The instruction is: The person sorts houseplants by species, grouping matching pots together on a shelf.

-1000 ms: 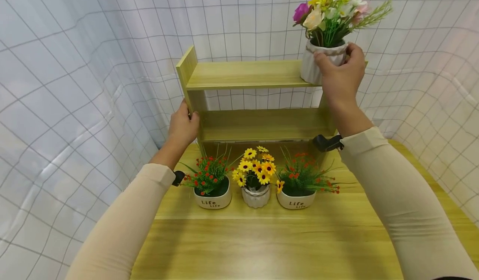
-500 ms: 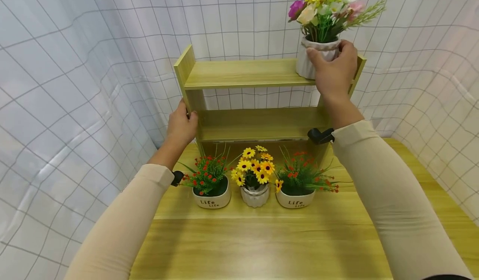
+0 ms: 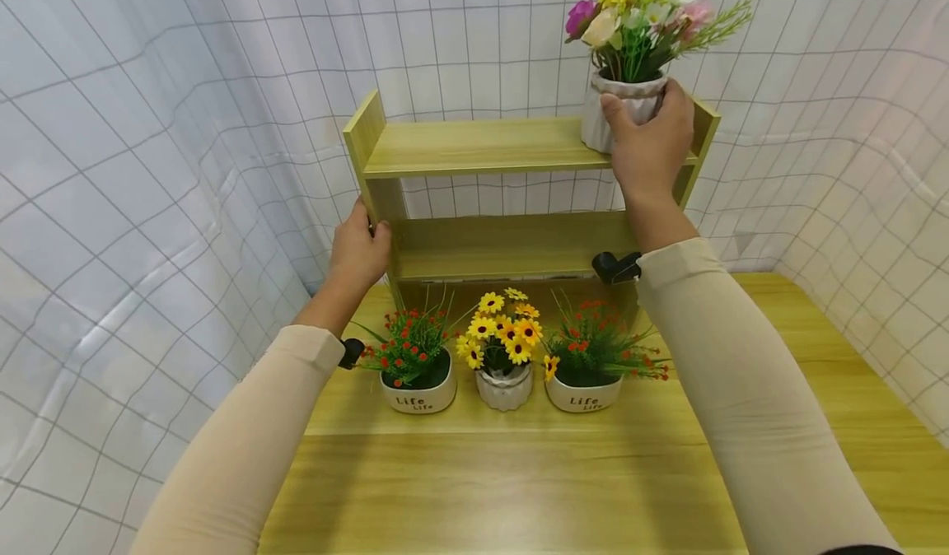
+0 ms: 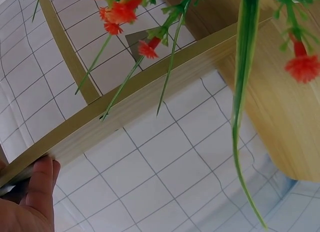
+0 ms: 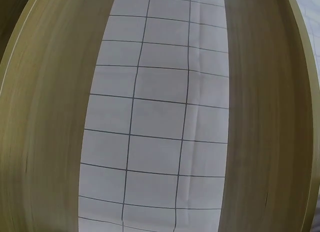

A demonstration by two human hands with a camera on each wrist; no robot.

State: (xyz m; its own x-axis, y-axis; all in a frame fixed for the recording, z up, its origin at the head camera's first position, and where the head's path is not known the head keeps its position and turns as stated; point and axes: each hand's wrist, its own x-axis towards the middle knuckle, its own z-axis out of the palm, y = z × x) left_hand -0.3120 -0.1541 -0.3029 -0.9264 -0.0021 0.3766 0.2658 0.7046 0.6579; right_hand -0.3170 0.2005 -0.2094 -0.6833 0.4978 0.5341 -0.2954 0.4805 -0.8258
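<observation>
Tabletop (image 3: 482,489) holds "Life Life" planters (image 3: 418,396) (image 3: 584,395); hands (image 3: 656,147) (image 3: 359,246) grip flowerpot (image 3: 596,123) and shelf (image 3: 474,147).

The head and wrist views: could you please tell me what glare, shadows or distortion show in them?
Head view: soft glare on the tabletop, shadows to either side; left wrist view: the shelf edge curves; right wrist view: its boards bow.

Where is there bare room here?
Bare: the top shelf, left of the mixed-flower pot; the visible middle shelf beneath; the tabletop in front of the left Life planter, yellow-flower pot and right Life planter. Crowded: that row.
</observation>
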